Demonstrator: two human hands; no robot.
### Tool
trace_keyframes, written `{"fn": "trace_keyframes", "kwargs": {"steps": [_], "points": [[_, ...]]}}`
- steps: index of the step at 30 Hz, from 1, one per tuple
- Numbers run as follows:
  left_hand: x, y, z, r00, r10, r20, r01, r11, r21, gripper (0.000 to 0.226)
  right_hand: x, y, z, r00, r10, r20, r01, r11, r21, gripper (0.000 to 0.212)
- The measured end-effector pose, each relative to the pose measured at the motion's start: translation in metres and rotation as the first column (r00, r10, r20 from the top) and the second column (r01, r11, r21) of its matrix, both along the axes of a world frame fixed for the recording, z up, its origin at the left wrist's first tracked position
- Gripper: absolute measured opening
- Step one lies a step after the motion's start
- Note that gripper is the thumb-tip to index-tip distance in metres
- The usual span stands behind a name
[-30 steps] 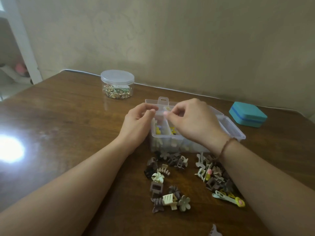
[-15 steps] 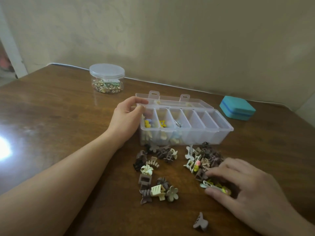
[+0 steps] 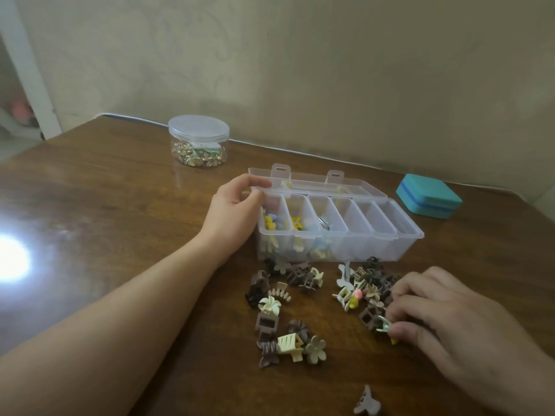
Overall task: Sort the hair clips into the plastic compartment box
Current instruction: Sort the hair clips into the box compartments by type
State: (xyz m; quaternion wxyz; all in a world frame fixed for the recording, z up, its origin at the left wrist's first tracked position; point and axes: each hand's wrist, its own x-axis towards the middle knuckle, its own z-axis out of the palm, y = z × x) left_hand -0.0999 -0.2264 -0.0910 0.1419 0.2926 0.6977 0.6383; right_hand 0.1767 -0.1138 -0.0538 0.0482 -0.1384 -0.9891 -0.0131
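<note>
A clear plastic compartment box (image 3: 387,235) stands open on the wooden table, its lid folded back. Its left compartments hold a few colourful clips; the right ones look bare. My left hand (image 3: 234,211) grips the box's left end, thumb over the rim. In front of the box lie two loose heaps of small brown, cream and beige hair clips (image 3: 282,313). My right hand (image 3: 444,322) rests on the right heap, and its thumb and fingers pinch a pale green clip (image 3: 383,325). One brown clip (image 3: 367,404) lies alone near the bottom edge.
A round clear jar (image 3: 198,142) with a lid holds small gold pieces at the back left. A teal case (image 3: 428,199) sits to the right of the box, near the wall. Glare marks the table at far left.
My right hand left the box, came down to the right heap and took hold of a pale green clip. My left hand stayed on the box's left end.
</note>
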Motion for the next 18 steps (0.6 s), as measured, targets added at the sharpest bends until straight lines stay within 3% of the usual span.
{"fn": "trace_keyframes", "kwargs": {"steps": [3, 5, 9, 12, 16, 18], "points": [[0.000, 0.001, -0.001, 1.000, -0.016, 0.008, 0.016, 1.000, 0.001, 0.030, -0.004, -0.001, 0.022, 0.998, 0.055, 0.042, -0.046, 0.978, -0.202, 0.053], [-0.001, 0.001, -0.001, 1.000, -0.017, 0.006, 0.017, 1.000, -0.002, 0.031, -0.019, -0.007, 0.040, 0.998, 0.053, -0.027, -0.060, 0.923, -0.381, 0.050], [-0.002, 0.000, -0.002, 1.000, -0.016, -0.008, 0.016, 1.000, 0.004, 0.030, -0.082, -0.012, 0.058, 0.956, -0.074, -0.286, -0.120, 0.787, -0.605, 0.020], [-0.003, -0.001, -0.002, 1.000, -0.030, -0.006, 0.030, 1.000, 0.007, 0.029, -0.140, -0.015, 0.048, 0.884, -0.182, -0.431, -0.136, 0.781, -0.609, 0.010], [-0.004, -0.004, -0.002, 0.998, -0.054, -0.028, 0.053, 0.999, -0.011, 0.027, -0.176, -0.013, 0.018, 0.911, -0.154, -0.382, -0.027, 0.903, -0.429, 0.006], [-0.003, -0.004, -0.003, 0.998, -0.051, -0.027, 0.050, 0.999, -0.006, 0.026, -0.173, -0.008, 0.017, 0.877, -0.175, -0.447, -0.030, 0.910, -0.414, 0.006]]}}
